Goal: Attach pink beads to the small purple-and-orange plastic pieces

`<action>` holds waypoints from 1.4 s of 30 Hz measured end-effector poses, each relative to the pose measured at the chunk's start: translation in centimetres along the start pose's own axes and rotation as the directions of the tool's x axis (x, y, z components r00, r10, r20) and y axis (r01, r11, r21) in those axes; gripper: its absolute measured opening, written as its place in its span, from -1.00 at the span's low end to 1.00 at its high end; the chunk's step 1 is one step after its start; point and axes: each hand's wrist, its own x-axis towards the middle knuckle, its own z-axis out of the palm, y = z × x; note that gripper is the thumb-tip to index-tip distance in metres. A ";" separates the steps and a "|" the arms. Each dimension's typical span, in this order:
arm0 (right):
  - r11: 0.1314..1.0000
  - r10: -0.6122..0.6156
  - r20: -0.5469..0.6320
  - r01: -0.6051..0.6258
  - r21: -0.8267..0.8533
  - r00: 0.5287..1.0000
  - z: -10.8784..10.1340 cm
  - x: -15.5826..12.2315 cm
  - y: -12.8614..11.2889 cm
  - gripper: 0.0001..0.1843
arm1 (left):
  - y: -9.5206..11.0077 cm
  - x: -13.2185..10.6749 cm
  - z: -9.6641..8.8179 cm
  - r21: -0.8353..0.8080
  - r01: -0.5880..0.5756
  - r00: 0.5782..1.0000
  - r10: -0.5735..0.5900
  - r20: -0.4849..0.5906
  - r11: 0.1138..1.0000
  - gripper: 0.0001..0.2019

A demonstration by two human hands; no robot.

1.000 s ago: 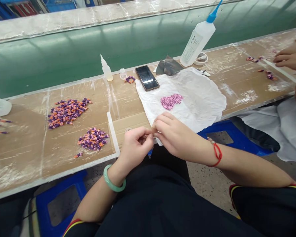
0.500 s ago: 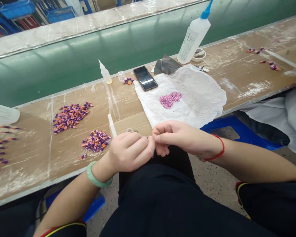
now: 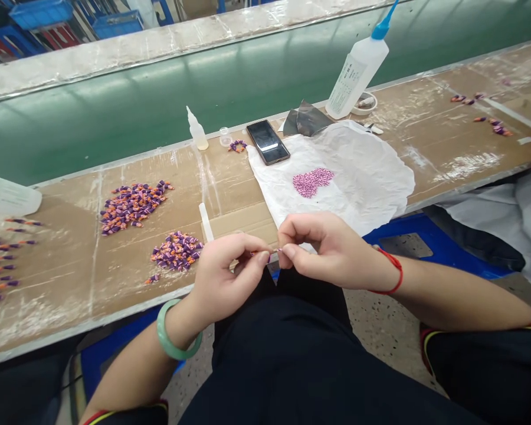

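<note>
My left hand (image 3: 230,268), with a green bangle at its wrist, pinches a small purple piece (image 3: 268,258) that is mostly covered by the fingers. Thumb and forefinger of my right hand (image 3: 321,247) are pressed together right beside it, on something tiny and pale that I cannot make out. Both hands meet over my lap at the table's front edge. Left of them lies a small heap of purple-and-orange pieces (image 3: 177,251), with a larger heap (image 3: 135,206) farther back. Tiny pink pieces (image 3: 312,182) are gathered on a crumpled white sheet (image 3: 367,159) beyond my right hand.
A phone (image 3: 268,141) rests on the sheet's back corner. Near it stand a small dropper bottle (image 3: 197,131) and a ring of purple-and-orange pieces (image 3: 237,146). A large blue-tipped bottle (image 3: 356,77) stands behind. A white strip (image 3: 206,222) lies by my left hand.
My left hand has turned so its thumb shows, and a bit of the purple piece is now visible. My right fingers have drawn in more tightly. The whole view has shifted slightly.
</note>
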 end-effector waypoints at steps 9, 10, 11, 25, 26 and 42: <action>0.661 -0.230 0.341 0.403 -0.633 0.912 -0.5 4.8 3.2 -0.83 | -2.0 -3.7 -1.8 -0.423 0.387 0.897 -0.442 -0.034 0.819 -0.97; 0.603 -0.159 0.395 0.406 -0.687 0.905 -0.3 5.6 3.6 -0.83 | -2.7 -4.7 -2.0 -0.469 0.441 0.860 -0.510 -0.022 0.765 -0.96; 0.549 -0.080 0.433 0.402 -0.733 0.898 -0.1 6.3 3.9 -0.83 | -3.3 -5.6 -2.1 -0.509 0.493 0.820 -0.573 -0.001 0.706 -0.93; 0.277 0.304 0.565 0.497 -0.823 0.767 2.5 9.9 2.9 -0.86 | -5.3 -8.7 -1.0 -0.671 0.593 0.685 -0.717 0.129 0.445 -0.78; 0.277 0.306 0.567 0.498 -0.822 0.765 2.6 10.0 2.9 -0.86 | -5.4 -8.7 -1.0 -0.677 0.586 0.687 -0.716 0.123 0.446 -0.79; 0.981 0.194 0.425 -0.184 -0.065 0.884 2.7 5.8 0.4 -0.82 | -2.5 -6.2 -0.3 -0.838 0.178 0.829 -0.537 -0.155 0.516 -0.74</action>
